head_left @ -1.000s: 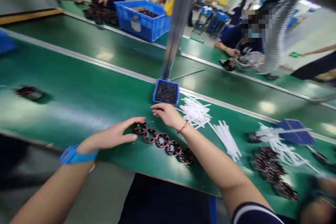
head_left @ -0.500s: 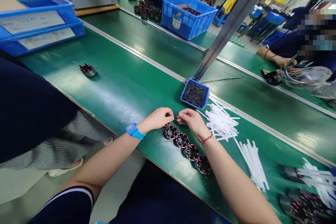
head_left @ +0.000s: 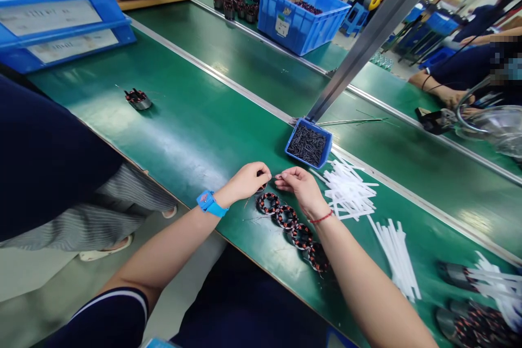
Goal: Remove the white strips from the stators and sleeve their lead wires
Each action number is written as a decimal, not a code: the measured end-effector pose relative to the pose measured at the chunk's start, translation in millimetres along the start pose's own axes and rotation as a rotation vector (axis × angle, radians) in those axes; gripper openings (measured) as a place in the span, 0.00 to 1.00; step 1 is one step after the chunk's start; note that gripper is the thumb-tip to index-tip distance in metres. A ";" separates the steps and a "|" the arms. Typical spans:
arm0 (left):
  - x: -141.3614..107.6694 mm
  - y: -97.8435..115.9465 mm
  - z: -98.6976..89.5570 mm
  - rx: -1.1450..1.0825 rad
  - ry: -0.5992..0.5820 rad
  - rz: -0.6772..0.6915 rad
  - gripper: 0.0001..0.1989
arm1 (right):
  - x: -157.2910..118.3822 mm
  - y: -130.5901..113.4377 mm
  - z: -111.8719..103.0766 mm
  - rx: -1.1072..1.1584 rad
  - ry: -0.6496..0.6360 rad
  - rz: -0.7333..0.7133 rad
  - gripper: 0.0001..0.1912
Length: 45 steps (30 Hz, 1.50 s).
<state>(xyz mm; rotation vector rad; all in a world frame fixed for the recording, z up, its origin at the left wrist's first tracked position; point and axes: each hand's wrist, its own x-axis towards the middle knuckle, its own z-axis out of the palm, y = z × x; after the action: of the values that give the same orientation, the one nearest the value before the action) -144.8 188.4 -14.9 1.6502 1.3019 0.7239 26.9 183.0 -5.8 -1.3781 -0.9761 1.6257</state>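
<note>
My left hand (head_left: 249,180) pinches a thin wire just above a wound motor stator (head_left: 262,187), which the fingers partly cover. Close by on the right, my right hand (head_left: 300,187) has its fingertips closed on a small dark piece at the wire's end. It looks like a short black tube, though the fingers hide most of it. Below both hands, a slanting row of ring-shaped stators (head_left: 286,217) with orange and black windings lies on the green table (head_left: 196,136). A blue bin of short black tubes (head_left: 309,144) sits just beyond my right hand.
White strips (head_left: 349,187) lie in a loose pile right of the bin, with a neater bundle (head_left: 397,261) nearer me. A single stator (head_left: 137,99) stands at left. A metal post (head_left: 346,70) rises behind the bin. Blue crates (head_left: 302,22) and co-workers are around the table.
The view has shifted slightly. My hands stay close together, fingertips still pinched, and the right fingertips have come slightly higher, level with the left.
</note>
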 end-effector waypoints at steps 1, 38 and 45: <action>0.1 -0.4 0.2 -0.002 0.000 -0.001 0.08 | 0.2 0.3 0.2 0.001 0.000 0.000 0.08; -1.8 -9.9 12.4 0.026 0.131 0.063 0.06 | 4.4 1.8 2.3 -0.150 -0.165 0.066 0.10; -3.9 -10.9 14.1 0.021 0.158 0.090 0.04 | 7.0 5.3 2.0 0.038 -0.198 0.157 0.08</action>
<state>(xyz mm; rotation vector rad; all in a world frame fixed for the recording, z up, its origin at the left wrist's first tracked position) -138.7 181.2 -30.6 1.7057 1.3561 0.9130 23.7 187.2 -13.2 -1.3145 -0.9638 1.9179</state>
